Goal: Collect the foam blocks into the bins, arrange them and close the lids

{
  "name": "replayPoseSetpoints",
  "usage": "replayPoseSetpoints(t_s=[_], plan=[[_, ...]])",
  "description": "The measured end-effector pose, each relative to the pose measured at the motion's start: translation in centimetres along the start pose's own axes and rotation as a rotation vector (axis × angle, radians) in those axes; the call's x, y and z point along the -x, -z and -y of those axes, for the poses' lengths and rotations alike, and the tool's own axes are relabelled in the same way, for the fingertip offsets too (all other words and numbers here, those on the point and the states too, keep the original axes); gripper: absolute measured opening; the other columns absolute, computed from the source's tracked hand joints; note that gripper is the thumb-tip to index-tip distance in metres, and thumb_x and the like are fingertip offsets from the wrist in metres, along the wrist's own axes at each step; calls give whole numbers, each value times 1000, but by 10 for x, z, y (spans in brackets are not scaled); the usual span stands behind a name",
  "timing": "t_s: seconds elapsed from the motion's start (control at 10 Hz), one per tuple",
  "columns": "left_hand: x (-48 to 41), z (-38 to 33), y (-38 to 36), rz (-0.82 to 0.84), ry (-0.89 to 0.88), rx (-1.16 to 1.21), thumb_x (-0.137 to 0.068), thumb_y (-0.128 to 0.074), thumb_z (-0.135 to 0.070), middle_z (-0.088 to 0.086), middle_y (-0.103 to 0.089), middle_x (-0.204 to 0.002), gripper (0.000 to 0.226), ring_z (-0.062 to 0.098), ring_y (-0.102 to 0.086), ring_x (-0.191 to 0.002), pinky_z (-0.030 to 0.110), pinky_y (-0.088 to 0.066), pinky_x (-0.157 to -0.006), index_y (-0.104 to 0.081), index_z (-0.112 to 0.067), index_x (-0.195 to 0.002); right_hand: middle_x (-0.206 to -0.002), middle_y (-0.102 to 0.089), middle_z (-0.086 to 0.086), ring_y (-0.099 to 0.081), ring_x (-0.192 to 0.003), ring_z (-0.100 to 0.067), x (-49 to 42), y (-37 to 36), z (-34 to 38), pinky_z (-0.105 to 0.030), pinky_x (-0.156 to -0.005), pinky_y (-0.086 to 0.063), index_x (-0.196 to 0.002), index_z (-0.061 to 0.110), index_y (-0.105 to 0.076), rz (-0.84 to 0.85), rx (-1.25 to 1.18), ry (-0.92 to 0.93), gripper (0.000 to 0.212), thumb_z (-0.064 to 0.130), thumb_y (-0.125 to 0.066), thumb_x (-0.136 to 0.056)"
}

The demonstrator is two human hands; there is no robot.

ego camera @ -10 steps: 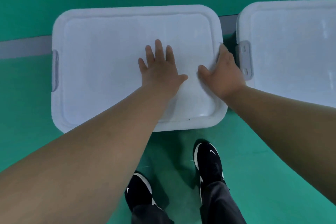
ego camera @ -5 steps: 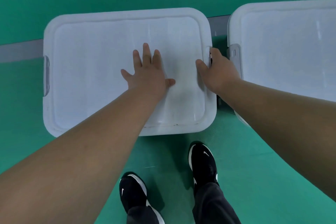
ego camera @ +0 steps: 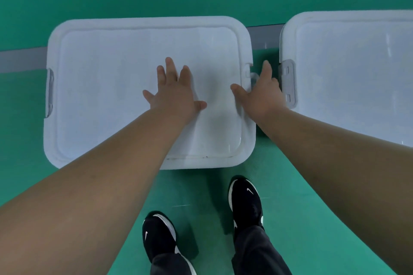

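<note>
A white bin with its lid (ego camera: 100, 96) on stands on the green floor in front of me. My left hand (ego camera: 174, 94) lies flat on the middle of that lid, fingers spread. At the bin's right edge my right hand (ego camera: 261, 94) has its thumb on the lid and its fingers reaching down around the grey latch (ego camera: 253, 78), which sticks out from the rim. A second white bin, its lid (ego camera: 346, 73) also on, stands to the right. No foam blocks are in view.
The right bin's grey latch (ego camera: 288, 82) faces the narrow gap between the bins. Another latch (ego camera: 49, 94) sits on the left bin's far side. My black shoes (ego camera: 159, 236) (ego camera: 245, 198) stand just in front. A grey stripe (ego camera: 22, 60) crosses the floor.
My right hand slid off the lid's right edge and down onto the latch, which now shows beside it. My left hand stayed flat on the lid.
</note>
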State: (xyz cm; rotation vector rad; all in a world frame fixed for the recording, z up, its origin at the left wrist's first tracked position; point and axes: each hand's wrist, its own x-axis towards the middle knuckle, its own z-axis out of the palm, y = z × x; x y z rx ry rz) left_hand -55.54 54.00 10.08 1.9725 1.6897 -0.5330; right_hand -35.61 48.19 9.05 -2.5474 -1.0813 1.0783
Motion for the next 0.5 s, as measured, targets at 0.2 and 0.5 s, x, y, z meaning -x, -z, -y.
replayPoseSetpoints(t_s=[0.2,0.5], plan=[[4,-2,3,6,7,-18,-94,-65,-59,2,30,-169,102,25,20,-158,75,-18,-117,2,-29,-165,-98,-62,-6,-60,-81,-25,1,-6,3,-40,-69,-51,-106,11,-57,-59,236,-3,63,73,-48,-94],[7,1,15,51,-33,-9,-97,-58,-61,7,20,-172,95,29,9,-160,69,-24,-118,-3,-24,-165,-91,-49,-4,-55,-114,-32,3,2,29,-42,-81,-41,-121,16,-64,-94,524,-47,50,53,-36,-103]])
